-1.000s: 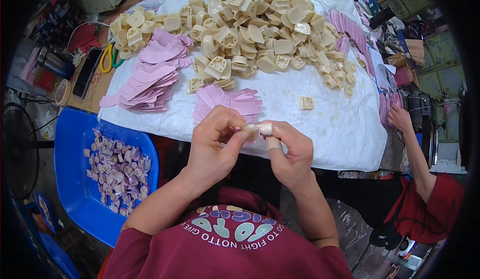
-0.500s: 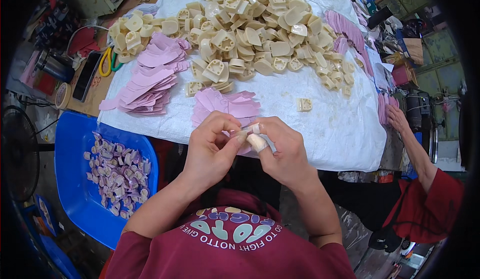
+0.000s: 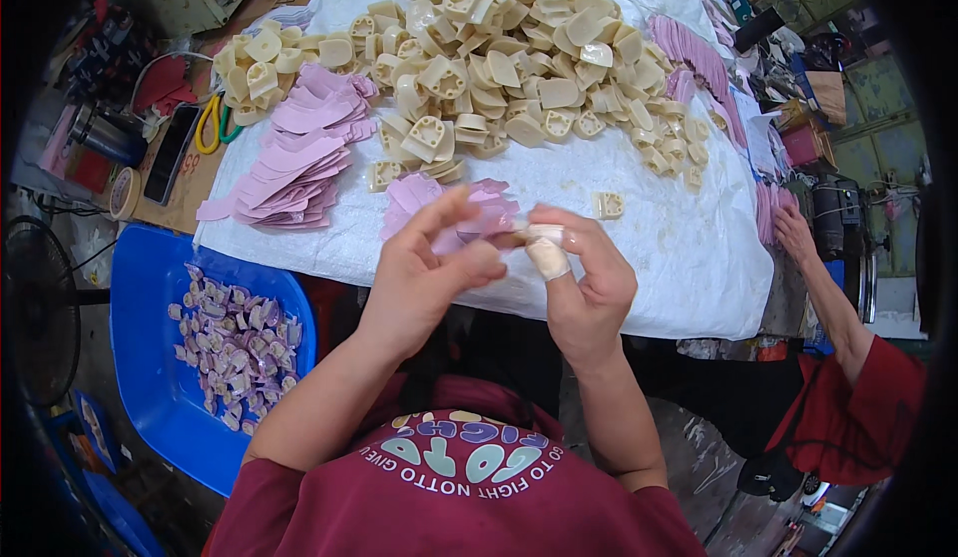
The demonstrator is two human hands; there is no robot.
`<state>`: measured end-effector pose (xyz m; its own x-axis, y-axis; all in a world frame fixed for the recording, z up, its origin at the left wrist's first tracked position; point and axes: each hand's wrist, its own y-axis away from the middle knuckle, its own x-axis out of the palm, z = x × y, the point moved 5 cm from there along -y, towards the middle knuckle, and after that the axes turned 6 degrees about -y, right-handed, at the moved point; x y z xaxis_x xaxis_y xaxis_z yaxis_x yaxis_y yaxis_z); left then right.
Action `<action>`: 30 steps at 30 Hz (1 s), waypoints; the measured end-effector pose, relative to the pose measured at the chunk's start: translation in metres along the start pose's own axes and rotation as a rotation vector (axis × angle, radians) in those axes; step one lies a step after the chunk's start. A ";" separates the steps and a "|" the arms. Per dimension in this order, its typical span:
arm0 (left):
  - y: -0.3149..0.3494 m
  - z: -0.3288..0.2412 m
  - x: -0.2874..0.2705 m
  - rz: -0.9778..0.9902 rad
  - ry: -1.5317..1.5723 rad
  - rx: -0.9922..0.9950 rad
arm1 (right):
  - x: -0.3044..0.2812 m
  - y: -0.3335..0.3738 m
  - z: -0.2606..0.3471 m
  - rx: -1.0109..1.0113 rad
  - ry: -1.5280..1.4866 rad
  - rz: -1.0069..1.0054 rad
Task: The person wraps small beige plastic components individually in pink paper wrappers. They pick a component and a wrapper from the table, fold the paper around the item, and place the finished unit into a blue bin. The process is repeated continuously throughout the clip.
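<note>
Over the near edge of the white-covered table, my left hand (image 3: 414, 278) has its thumb and fingers apart, slightly blurred, with nothing seen in it. Beside it, my right hand (image 3: 591, 292) pinches thumb to forefinger; both digits wear pale wraps. At their tips is a small blurred bit, too unclear to name. Just beyond my hands lie loose pink cut pieces (image 3: 494, 208), partly hidden by my left fingers. A single beige molded heel-shaped piece (image 3: 608, 205) lies to the right of them. Farther back rises a large heap of similar beige pieces (image 3: 519, 68).
A stack of pink cut pieces (image 3: 294, 173) lies at left. Below it, a blue tub (image 3: 150, 387) holds many small pink-and-beige pieces. Scissors (image 3: 210, 123), a phone (image 3: 172, 153) and a tape roll (image 3: 125, 193) sit far left. Another person's hand (image 3: 791, 228) touches pink strips at right.
My hands have drawn apart: the left fingers have spread and come away, while the right hand has shifted slightly right, still pinching. The other person's hand has hardly moved.
</note>
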<state>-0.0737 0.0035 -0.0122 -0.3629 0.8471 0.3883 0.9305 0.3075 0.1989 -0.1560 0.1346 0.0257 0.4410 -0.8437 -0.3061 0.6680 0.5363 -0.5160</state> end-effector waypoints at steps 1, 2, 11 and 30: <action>0.000 0.006 0.002 0.083 0.246 -0.171 | -0.001 0.000 0.006 -0.104 0.108 -0.018; 0.002 0.012 0.007 0.165 0.492 -0.341 | -0.001 0.000 0.012 -0.209 0.216 -0.035; 0.010 -0.005 0.012 0.023 0.347 -0.120 | 0.049 0.024 -0.007 0.654 -0.851 0.057; -0.002 0.004 0.000 -0.065 0.057 0.043 | 0.057 0.019 -0.018 0.630 -0.791 0.226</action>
<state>-0.0753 0.0042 -0.0158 -0.4238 0.7988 0.4270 0.9057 0.3804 0.1872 -0.1286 0.0960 -0.0158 0.7105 -0.5879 0.3868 0.6129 0.7870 0.0704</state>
